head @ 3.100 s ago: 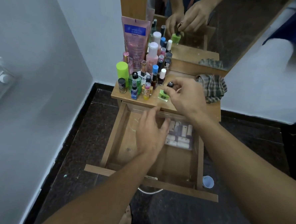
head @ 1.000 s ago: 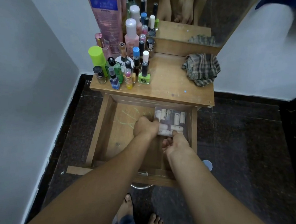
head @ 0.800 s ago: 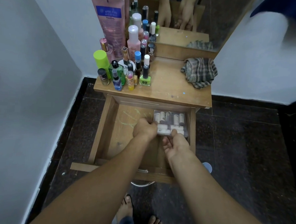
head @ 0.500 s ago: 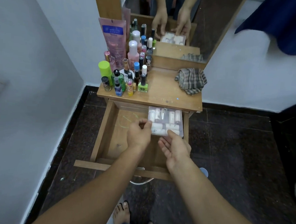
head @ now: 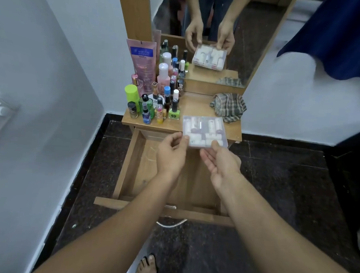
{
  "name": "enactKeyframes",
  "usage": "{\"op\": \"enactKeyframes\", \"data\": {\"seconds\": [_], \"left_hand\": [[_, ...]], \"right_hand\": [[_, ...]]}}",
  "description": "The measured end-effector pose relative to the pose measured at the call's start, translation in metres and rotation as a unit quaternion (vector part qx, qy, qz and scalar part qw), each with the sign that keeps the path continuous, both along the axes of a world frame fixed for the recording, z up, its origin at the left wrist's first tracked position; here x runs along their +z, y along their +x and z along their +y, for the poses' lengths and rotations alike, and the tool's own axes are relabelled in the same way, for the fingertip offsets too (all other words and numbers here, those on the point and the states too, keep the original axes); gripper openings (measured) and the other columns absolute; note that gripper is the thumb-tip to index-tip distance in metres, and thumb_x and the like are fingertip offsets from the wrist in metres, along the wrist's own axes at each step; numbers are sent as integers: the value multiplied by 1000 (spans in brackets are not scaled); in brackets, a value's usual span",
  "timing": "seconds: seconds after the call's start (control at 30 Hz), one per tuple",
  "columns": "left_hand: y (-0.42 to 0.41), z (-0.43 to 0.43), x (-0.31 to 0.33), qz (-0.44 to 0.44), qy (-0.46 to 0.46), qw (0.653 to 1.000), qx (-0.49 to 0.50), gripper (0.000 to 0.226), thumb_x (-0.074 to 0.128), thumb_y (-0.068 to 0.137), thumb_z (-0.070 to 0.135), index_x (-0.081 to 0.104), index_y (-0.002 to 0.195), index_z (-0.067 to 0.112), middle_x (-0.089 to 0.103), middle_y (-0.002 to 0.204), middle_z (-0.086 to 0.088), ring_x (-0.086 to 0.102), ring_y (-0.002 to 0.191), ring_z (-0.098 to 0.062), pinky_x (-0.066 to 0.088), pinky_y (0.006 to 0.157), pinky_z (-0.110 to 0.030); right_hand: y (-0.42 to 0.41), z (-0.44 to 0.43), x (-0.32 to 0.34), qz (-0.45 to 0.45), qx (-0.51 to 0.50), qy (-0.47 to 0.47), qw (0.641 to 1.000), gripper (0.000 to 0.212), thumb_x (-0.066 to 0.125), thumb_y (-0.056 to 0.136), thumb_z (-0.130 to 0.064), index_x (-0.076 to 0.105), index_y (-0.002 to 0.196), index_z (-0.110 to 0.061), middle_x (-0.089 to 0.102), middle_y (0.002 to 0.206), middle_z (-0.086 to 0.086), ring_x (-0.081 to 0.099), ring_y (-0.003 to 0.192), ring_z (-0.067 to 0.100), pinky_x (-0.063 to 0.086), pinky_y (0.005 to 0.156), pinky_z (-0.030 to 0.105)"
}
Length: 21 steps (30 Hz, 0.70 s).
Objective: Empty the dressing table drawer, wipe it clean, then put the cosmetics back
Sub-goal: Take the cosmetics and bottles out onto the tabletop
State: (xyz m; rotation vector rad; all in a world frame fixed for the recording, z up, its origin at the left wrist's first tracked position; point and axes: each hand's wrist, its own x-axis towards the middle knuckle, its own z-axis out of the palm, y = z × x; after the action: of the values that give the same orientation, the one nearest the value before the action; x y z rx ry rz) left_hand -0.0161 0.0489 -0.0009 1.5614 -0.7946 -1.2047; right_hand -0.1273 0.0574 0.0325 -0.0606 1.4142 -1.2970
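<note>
A clear plastic box (head: 203,131) packed with several small white tubes hangs above the front edge of the dressing table top (head: 195,108). My left hand (head: 170,154) pinches its near left corner. My right hand (head: 219,163) holds its near right edge, palm up, with the thumb on top. Below them the wooden drawer (head: 128,171) stands pulled far out, its visible floor bare. Several cosmetics bottles (head: 156,101) crowd the left side of the table top.
A checked cloth (head: 228,106) lies crumpled at the table's back right. The mirror (head: 212,33) behind reflects my hands and the box. A white wall (head: 38,127) stands close on the left. The floor (head: 287,195) is dark stone, and my bare foot (head: 147,267) shows below.
Both hands have lifted the clear box out of the drawer's back right corner and raised it to the table's front edge. The drawer floor is now bare.
</note>
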Motion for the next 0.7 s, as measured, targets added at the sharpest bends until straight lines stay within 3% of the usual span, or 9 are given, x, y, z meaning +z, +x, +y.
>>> {"op": "enactKeyframes", "data": {"seconds": [0.17, 0.3, 0.47, 0.53, 0.6, 0.7], "left_hand": [[-2, -20, -10, -11, 13, 1000, -26, 40, 81, 83, 21, 70, 121, 20, 75, 109, 4, 72, 100, -15, 58, 94, -45], [0, -30, -17, -125, 8, 992, -6, 33, 77, 86, 30, 69, 118, 28, 74, 102, 11, 70, 96, -10, 58, 90, -43], [-4, -44, -16, -192, 24, 981, 18, 23, 75, 89, 35, 66, 108, 27, 69, 89, 15, 69, 91, -12, 56, 87, -37], [-5, -47, -17, -207, 34, 977, 33, 22, 75, 89, 37, 64, 103, 25, 68, 86, 14, 69, 92, -14, 53, 86, -35], [-5, -50, -19, -216, 38, 975, 42, 23, 74, 89, 40, 63, 102, 25, 67, 83, 14, 69, 91, -15, 53, 87, -36], [-4, -54, -24, -217, 39, 974, 52, 26, 74, 88, 45, 62, 97, 25, 66, 78, 14, 69, 87, -16, 54, 86, -38]], "right_hand": [[5, -27, -2, -3, 4, 15, 1000, 23, 64, 98, -1, 61, 119, 8, 72, 111, 25, 74, 97, 29, 63, 80, 34], [7, -42, -6, 6, 33, 28, 999, 23, 64, 99, -4, 60, 118, 8, 72, 111, 26, 74, 97, 30, 64, 74, 35], [6, -59, -11, 10, 67, 53, 996, 37, 62, 102, -11, 55, 131, 10, 68, 120, 28, 71, 104, 32, 61, 74, 32], [6, -64, -13, 20, 76, 64, 995, 37, 64, 101, -14, 56, 129, 9, 69, 112, 27, 73, 92, 30, 63, 61, 28], [5, -70, -16, 42, 95, 82, 991, 28, 65, 101, -19, 62, 113, 6, 72, 105, 23, 72, 75, 24, 59, 48, 25], [3, -80, -18, 90, 129, 108, 982, 25, 64, 101, -25, 62, 95, -2, 75, 91, 15, 70, 57, 17, 53, 40, 19]]}}
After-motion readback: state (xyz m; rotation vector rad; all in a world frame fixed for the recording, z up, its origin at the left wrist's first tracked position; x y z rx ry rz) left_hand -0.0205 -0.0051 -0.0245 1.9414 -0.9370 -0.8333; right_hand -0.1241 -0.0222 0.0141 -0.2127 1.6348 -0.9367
